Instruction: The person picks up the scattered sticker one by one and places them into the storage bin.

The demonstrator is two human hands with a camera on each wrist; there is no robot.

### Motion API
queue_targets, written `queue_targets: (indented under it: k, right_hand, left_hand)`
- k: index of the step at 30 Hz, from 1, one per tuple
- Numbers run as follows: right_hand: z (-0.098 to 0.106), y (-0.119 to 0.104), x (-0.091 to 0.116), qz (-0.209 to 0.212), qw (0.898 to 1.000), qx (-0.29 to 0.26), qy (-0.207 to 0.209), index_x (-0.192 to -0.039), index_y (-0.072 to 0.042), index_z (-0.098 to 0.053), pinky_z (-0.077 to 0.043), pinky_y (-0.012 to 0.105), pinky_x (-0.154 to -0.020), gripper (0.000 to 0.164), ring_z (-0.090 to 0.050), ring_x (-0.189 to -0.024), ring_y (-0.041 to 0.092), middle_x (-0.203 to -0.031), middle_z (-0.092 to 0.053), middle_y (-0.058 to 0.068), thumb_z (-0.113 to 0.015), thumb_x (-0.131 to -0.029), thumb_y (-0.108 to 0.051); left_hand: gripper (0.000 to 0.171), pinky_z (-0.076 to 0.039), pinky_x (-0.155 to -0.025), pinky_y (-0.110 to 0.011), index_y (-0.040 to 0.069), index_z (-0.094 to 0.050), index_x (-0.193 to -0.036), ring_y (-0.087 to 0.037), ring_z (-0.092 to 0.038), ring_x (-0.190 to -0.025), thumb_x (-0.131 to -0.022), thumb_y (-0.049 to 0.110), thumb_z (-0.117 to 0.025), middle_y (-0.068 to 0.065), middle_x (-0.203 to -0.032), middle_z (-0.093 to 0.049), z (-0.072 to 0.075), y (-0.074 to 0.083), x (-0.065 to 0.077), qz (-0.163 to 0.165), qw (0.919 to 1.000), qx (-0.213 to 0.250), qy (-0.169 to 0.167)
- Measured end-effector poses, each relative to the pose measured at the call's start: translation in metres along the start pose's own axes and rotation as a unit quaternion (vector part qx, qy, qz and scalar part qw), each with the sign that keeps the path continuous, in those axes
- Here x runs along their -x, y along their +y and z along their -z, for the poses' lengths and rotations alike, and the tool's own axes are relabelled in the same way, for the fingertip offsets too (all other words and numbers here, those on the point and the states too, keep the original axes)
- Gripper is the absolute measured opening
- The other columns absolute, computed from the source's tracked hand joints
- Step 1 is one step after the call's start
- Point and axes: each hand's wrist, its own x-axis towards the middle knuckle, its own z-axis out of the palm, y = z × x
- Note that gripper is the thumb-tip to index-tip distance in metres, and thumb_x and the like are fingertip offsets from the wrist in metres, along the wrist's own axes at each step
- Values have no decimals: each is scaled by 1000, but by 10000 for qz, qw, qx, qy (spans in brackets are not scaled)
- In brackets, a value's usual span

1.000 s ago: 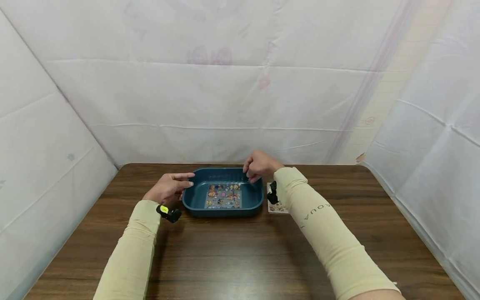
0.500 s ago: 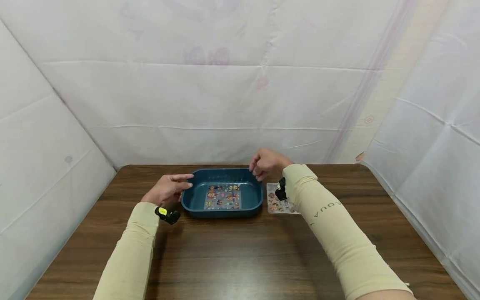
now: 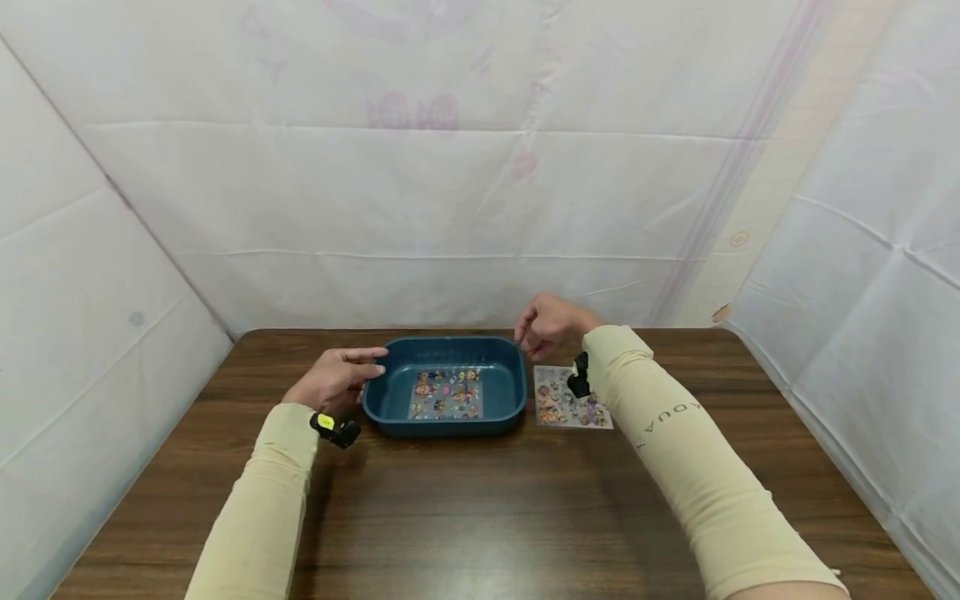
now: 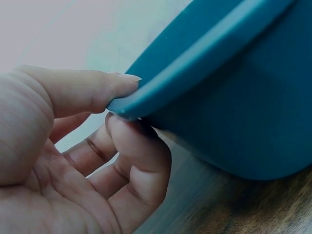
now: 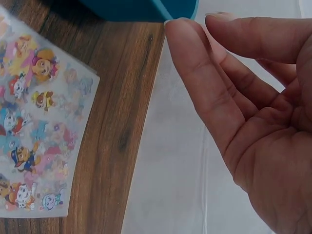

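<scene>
Blue tray [image 3: 450, 427] pinched at its left end

The person's left hand [image 3: 333, 379] pinched the tray's left rim, thumb on top and a bent finger underneath, a hold that seemed meant to keep the tray from sliding. The tray sat upright on the table [image 3: 450, 517], toward its far edge, its long side running left to right. A clear sheet [image 3: 450, 394] of cartoon figures lay flat on the tray's floor, the walls probably keeping it in place. The right hand [image 3: 546, 323] hung by the tray's far right corner, thumb and forefinger a little apart with nothing to be seen between them; whether a fingertip touched the rim, I couldn't tell. Just right of the tray, a second printed sheet [image 3: 553, 400] lay flat on the table, within easy reach of that hand, the wrist camera [image 3: 579, 377] hiding part of it.

The table was dark brown wood grain, with a dull glare toward the near side. White sheeting [image 3: 450, 200], creased and faintly marked in pink, closed in the left, far and right sides.
</scene>
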Motion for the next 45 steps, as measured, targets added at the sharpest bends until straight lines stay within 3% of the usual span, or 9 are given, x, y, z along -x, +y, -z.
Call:
queue_targets:
  k: [5,13,18,24,31,36,45]
  right_hand:
    - [4,6,2,-52,10000,6,-42,-104,10,-73,-64,42,-75,17,-71,-73,22,-92,-73,17,-65,-89,11]
    - [12,20,16,-56,9999,150,-30,-107,12,-71,-64,43,-76,20,-69,-75,22,-104,-71,23,-59,-92,11]
    - [17,32,23,-78,9998,199,17,-105,9,-73,-60,40,-70,20,-60,-66,18,-98,-72,23,-59,-91,13]
    - [23,50,28,-197,9996,173,58,-110,14,-71,-54,39,-64,25,-47,-59,17,-80,-69,17,-57,-90,13]
    - [28,67,34,-120,9993,327,140,-105,18,-70,-47,39,-61,21,-46,-60,18,-74,-66,14,-56,-89,17]
    - [31,79,34,-25,9974,665,277,-101,17,-72,-48,41,-62,19,-50,-62,19,-78,-71,17,-57,-89,17]
    - [29,92,33,110,9862,1569,521,-95,8,-77,-48,28,-61,20,-56,-67,14,-84,-76,14,-61,-83,11]
  left_hand:
    - [55,-50,-67,-31,11,-48,-157,-13,-52,-70,-105,19,-64,5,-75,-53,0,-1,0,-13,10000,-11,14]
    - [56,-50,-67,-31,10,-47,-157,-12,-53,-70,-105,18,-65,5,-76,-55,1,-2,1,-18,10000,23,13]
    - [56,-52,-68,-31,10,-47,-157,-12,-54,-70,-105,18,-65,6,-73,-55,4,-3,2,-51,10000,5,-8]
    - [56,-50,-67,-32,10,-44,-159,-13,-52,-69,-106,17,-62,7,-67,-50,6,-5,0,-45,10000,17,-17]
    - [57,-50,-67,-32,12,-46,-158,-13,-52,-69,-105,18,-64,7,-69,-52,4,-3,1,-48,10000,15,-6]
    - [56,-50,-66,-31,11,-47,-157,-13,-53,-69,-104,18,-65,6,-71,-54,1,-1,1,-65,10000,-3,14]
    - [54,-49,-67,-31,11,-49,-156,-13,-51,-69,-105,17,-64,6,-72,-53,1,-2,2,0,10000,-16,86]
